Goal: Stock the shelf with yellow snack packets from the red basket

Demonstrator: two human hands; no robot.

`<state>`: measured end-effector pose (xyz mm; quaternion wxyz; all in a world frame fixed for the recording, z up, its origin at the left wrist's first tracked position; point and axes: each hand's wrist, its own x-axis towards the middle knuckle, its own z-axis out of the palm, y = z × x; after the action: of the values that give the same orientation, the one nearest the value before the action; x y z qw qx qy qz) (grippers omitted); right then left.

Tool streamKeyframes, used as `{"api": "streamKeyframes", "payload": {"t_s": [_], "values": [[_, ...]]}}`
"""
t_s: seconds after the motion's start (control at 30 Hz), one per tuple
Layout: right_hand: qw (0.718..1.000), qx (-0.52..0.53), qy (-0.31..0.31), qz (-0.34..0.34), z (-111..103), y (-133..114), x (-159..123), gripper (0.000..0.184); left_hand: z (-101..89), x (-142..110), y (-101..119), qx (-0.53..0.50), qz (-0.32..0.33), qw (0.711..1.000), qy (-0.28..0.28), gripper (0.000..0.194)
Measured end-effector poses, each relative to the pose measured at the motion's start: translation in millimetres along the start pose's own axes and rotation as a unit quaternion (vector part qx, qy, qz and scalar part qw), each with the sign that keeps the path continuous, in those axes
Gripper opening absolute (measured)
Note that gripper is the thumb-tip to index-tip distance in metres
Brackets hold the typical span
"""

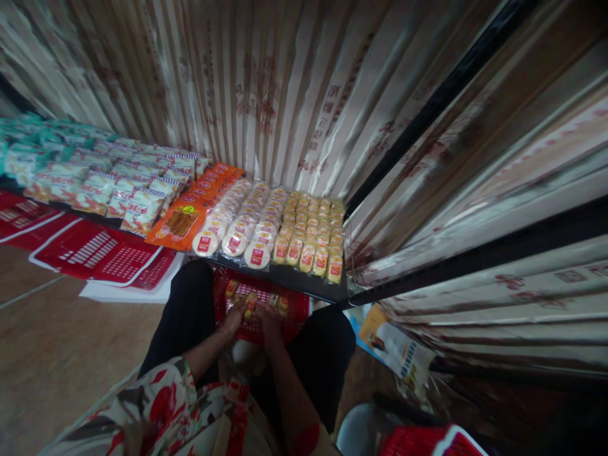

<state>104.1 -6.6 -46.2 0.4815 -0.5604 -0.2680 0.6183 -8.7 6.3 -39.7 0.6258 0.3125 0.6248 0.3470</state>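
Head view: red basket (304,311) between knees (330,329), small wrapped packets (231,289) inside. Over it, yellow packet (251,304), gripped by fingers of left hand (232,321) and right hand (268,320). Far: black shelf (308,284) bearing round white packets (257,255), hiding basket's far edge.

Both hands (232,320) (268,318) close together, forearms (289,373) angled inward, fingers (263,309) apparently curled.

The head-worn camera looks forward and steeply down, with the left hand (232,319) and right hand (267,318) near at lower centre. It faces pleated sheeting (285,82) across the top.
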Motion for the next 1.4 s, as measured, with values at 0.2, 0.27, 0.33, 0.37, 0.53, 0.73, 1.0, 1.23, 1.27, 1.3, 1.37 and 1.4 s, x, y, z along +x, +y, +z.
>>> {"api": "streamKeyframes", "payload": {"t_s": [0.2, 0.27, 0.33, 0.37, 0.53, 0.73, 1.0, 1.23, 1.27, 1.3, 1.37, 1.4], "values": [[0.999, 0.021, 0.026, 0.024, -4.0, 7.0, 3.5, 0.034, 2.4, 8.7, -10.3, 0.006, 0.033, 0.999, -0.003, 0.049], [0.999, 0.023, 0.038, 0.025, -4.5, 7.8, 4.6, 0.034, 3.5, 8.5, -11.8, -0.001, 0.046, 0.999, -0.010, 0.050], [0.998, 0.028, 0.043, 0.029, -4.7, 8.1, 5.9, 0.037, 4.3, 6.5, -11.4, 0.000, 0.055, 0.998, -0.013, 0.052], [0.998, 0.031, 0.043, 0.032, -4.7, 8.2, 6.7, 0.038, 4.6, 5.0, -10.7, 0.006, 0.056, 0.998, -0.010, 0.052], [0.998, 0.049, 0.033, 0.038, -3.9, 10.0, 9.1, 0.042, 4.9, -2.0, -7.5, 0.068, 0.089, 0.994, 0.001, 0.050], [0.998, 0.045, 0.039, 0.036, -3.8, 11.9, 9.5, 0.042, 6.6, -5.7, -6.6, 0.135, 0.121, 0.983, 0.001, 0.044], [0.999, 0.020, 0.032, 0.013, -3.4, 11.7, 10.1, 0.035, 7.8, -13.9, -4.7, 0.199, 0.164, 0.966, 0.013, 0.043], [0.999, 0.014, 0.033, -0.009, -4.6, 17.5, 14.4, 0.033, 9.0, -16.8, -8.6, 0.231, 0.215, 0.949, 0.015, 0.041], [0.999, 0.015, 0.032, -0.012, -4.6, 17.3, 14.1, 0.033, 9.3, -17.1, -9.1, 0.236, 0.222, 0.946, 0.016, 0.042], [0.999, 0.015, 0.031, -0.015, -4.6, 16.7, 13.5, 0.032, 9.6, -17.5, -9.4, 0.241, 0.227, 0.944, 0.017, 0.042], [0.999, 0.016, 0.028, -0.020, -4.3, 14.9, 12.0, 0.032, 10.3, -19.0, -9.3, 0.247, 0.231, 0.941, 0.020, 0.045], [0.999, 0.016, 0.027, -0.021, -4.2, 13.8, 11.2, 0.031, 10.7, -19.9, -8.9, 0.248, 0.231, 0.941, 0.019, 0.046]]}}
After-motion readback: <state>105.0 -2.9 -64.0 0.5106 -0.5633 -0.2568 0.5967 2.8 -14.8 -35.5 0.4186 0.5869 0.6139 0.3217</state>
